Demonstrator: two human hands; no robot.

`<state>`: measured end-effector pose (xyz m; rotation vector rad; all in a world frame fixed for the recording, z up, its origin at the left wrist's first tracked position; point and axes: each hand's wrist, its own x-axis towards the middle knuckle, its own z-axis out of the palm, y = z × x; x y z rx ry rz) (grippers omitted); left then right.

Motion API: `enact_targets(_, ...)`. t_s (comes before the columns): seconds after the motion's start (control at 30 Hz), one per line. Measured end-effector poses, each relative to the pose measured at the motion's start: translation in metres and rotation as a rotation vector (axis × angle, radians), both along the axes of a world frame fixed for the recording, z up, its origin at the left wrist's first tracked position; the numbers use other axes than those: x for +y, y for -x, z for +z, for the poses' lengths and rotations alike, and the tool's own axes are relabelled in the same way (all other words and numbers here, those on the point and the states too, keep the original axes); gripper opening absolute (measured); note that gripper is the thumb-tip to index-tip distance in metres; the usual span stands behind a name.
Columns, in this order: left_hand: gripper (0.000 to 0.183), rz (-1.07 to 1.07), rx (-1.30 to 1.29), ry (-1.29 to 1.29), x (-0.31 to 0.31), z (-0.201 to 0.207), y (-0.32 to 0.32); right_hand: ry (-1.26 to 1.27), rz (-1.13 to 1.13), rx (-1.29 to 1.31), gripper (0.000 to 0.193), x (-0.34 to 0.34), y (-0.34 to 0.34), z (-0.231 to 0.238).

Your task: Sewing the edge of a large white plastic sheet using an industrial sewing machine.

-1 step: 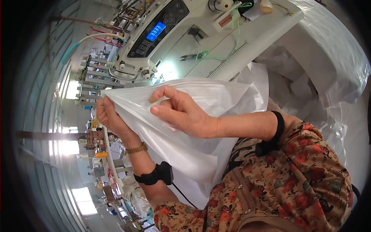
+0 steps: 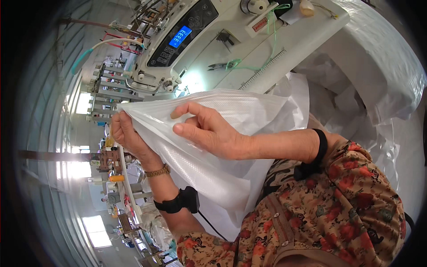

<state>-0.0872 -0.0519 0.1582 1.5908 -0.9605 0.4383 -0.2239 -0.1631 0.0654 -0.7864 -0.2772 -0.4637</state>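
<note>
My left hand (image 2: 129, 133) pinches the far-left corner of a white woven plastic sheet (image 2: 191, 171), pulling its edge taut toward the left. The fabric has a fine textured weave and spreads across my lap, up to the edge of the sewing table. Over its middle hovers my right hand (image 2: 213, 131), with thumb and bent index finger apart and the other fingers curled. Nothing shows between that thumb and index finger. Whether the hand's underside touches the sheet, I cannot tell.
A sewing machine (image 2: 173, 44) with a lit blue display stands just beyond the sheet. On its table (image 2: 284, 62) lie thread snips (image 2: 219, 66) tied with green cord, beside a ruler strip (image 2: 262, 69). Shiny white plastic material (image 2: 382, 66) is heaped at the right.
</note>
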Motion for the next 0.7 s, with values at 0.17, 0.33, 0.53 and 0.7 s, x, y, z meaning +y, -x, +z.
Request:
enact_targets(0.17,0.03,0.003,-0.024,-0.023,0.005,0.0,-0.01,0.416,0.023,0.007,0.027,-0.003,-0.005,-0.002)
enact_targets(0.33,0.028,0.029,-0.009,-0.034,0.004,0.0,-0.009,0.118,0.099,0.024,0.027,-0.016,0.001,-0.004)
enact_targets(0.53,0.026,0.045,-0.049,-0.058,0.001,-0.005,-0.023,0.207,-0.305,-0.019,0.025,0.002,0.012,-0.01)
enact_targets(0.7,0.027,0.046,-0.013,-0.033,-0.005,-0.006,-0.028,0.782,-0.553,0.029,0.024,-0.006,0.034,0.005)
